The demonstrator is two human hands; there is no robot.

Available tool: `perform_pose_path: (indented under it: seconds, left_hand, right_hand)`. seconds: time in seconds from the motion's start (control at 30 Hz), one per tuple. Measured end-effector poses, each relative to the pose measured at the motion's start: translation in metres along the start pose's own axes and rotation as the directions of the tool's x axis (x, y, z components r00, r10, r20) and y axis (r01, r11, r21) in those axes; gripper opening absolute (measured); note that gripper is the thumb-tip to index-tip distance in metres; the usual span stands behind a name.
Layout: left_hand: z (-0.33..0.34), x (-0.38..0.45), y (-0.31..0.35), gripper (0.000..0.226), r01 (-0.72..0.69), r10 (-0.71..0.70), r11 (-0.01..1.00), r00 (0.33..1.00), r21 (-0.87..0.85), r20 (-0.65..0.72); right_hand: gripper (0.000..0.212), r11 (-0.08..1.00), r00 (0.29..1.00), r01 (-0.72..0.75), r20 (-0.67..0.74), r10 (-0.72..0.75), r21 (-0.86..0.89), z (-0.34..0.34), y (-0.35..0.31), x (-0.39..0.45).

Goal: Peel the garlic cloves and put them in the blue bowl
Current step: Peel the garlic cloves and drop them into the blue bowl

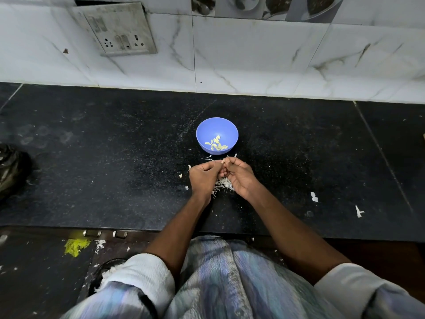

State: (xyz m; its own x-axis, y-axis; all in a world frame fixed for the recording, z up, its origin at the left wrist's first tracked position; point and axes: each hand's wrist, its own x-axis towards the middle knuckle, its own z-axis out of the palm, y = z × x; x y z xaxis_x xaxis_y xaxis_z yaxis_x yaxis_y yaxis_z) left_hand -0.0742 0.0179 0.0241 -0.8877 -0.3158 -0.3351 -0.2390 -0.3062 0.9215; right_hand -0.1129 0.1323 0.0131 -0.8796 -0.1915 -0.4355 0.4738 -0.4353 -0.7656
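Nearest the camera are the person's lap in pale striped cloth (220, 277) and two white sleeves (147, 270) pushed up, forearms reaching forward over the bench (92, 157) edge. Left hand (202, 174) and right hand (240, 174) meet at the fingertips, close together, both curled and pinching one small garlic clove (223, 161) between them; it is mostly hidden by fingers, so how much skin is left on it cannot be told. They are held low over the bench, probably so the skin drops straight down: a pile of white peels (222, 184) lies right under and between the hands, with loose scraps (314, 196) scattered off to the right. The blue bowl (208, 127) stands just beyond the fingertips, near but not touching, likely set there for a short drop once a clove is bare. Several peeled cloves (216, 143) already lie in its bottom, so the task looks partway done. No unpeeled stock is clearly visible. A dark bag (11, 169) sits at the far left edge, well apart. Tiled wall with a socket plate (119, 31) is behind the bench. Yellow scrap (76, 246) lies on the floor below.
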Motion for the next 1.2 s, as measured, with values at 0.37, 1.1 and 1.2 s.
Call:
perform_pose_path:
  seconds: [0.37,1.1,1.2]
  left_hand:
    - [-0.003,0.005,-0.004,0.007,0.007,-0.004,0.997,0.999,0.078,-0.035]
    - [-0.008,0.007,-0.010,0.010,-0.206,0.181,0.901,0.978,0.383,0.100]
    - [-0.009,0.005,-0.009,0.010,-0.220,0.198,0.897,0.975,0.385,0.096]
  right_hand:
    - [0.019,0.989,0.998,-0.063,0.018,0.066,-0.134,-0.007,-0.005,-0.001]
    - [0.017,0.990,0.988,-0.140,-0.063,0.142,0.022,-0.003,-0.013,-0.002]
    - [0.018,0.993,0.990,-0.098,-0.098,0.104,0.063,-0.003,-0.015,-0.001]
